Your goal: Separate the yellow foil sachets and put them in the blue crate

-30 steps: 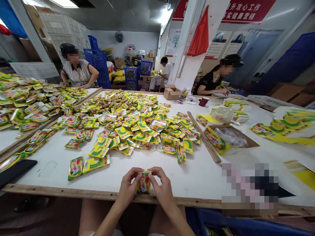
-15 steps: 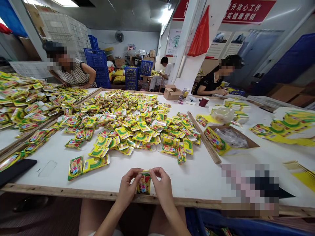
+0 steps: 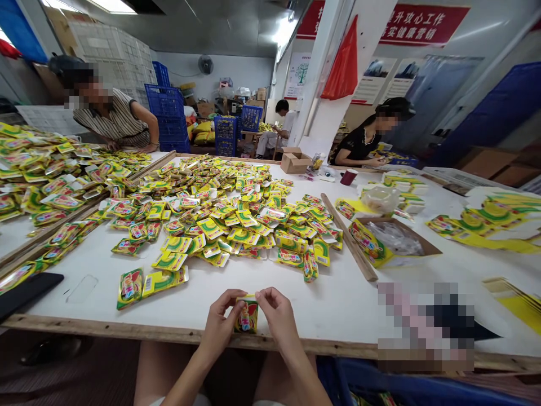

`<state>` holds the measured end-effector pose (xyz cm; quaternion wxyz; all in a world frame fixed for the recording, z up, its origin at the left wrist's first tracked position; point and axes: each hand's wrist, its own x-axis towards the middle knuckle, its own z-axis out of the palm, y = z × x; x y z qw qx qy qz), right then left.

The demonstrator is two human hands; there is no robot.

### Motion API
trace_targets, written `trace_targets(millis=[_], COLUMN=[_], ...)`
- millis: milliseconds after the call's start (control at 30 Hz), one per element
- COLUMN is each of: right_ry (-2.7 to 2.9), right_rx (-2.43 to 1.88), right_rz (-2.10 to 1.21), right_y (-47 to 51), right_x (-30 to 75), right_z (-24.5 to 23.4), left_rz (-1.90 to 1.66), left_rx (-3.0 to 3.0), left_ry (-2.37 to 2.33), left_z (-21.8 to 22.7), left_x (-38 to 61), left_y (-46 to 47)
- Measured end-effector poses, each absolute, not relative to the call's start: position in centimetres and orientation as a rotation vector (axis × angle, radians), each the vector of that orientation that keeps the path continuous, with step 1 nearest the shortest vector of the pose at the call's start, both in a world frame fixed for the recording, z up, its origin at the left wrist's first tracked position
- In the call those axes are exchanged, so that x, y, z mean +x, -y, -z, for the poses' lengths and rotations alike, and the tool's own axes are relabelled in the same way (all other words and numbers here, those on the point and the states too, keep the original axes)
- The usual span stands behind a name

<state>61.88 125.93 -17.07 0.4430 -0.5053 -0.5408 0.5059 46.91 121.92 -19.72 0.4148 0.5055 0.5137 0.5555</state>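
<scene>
the white table (image 3: 329, 316) spreads across the foreground, its wooden edge (image 3: 127, 329) running just in front of the person's lap. on it, beyond the hands, lies a broad heap (image 3: 236, 220) of yellow-and-green packets, with a bare stretch of white between heap and fingers. below the edge, to the right of the lap, sits a blue crate (image 3: 380, 380) with more packets inside. far to the right lie printed yellow sheets (image 3: 494, 220); nearer stands an open carton (image 3: 372, 248) holding clear plastic. a wooden strip (image 3: 349, 237) lies between that carton and the heap. a pixelated patch hides whatever is at the near right.

the left hand (image 3: 222, 318) and the right hand (image 3: 276, 316) meet at the near edge, fingers curled in, thumbs close to fingertips. the left pinches the upper left corner of the held packet (image 3: 246, 317); the right grips its upper right corner. two loose packets (image 3: 130, 288) lie to the left, apart from the hands. the held packet is between the hands, printed face toward the person; whether its bottom touches the wood i cannot tell.
</scene>
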Motion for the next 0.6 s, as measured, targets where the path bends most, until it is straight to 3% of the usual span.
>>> trace_targets(millis=[267, 600], right_ry=[1.554, 1.514], right_rx=[-1.112, -1.041], right_rz=[-1.070, -1.103], right_y=[-125.0, -124.0], right_x=[62.1, 61.5], right_z=[16.2, 17.2], left_rz=[-1.398, -1.367], left_rx=[1.291, 1.366], left_ry=[-1.218, -1.246], left_z=[19.2, 19.3], left_x=[46.9, 47.2], left_y=[-122.1, -121.9])
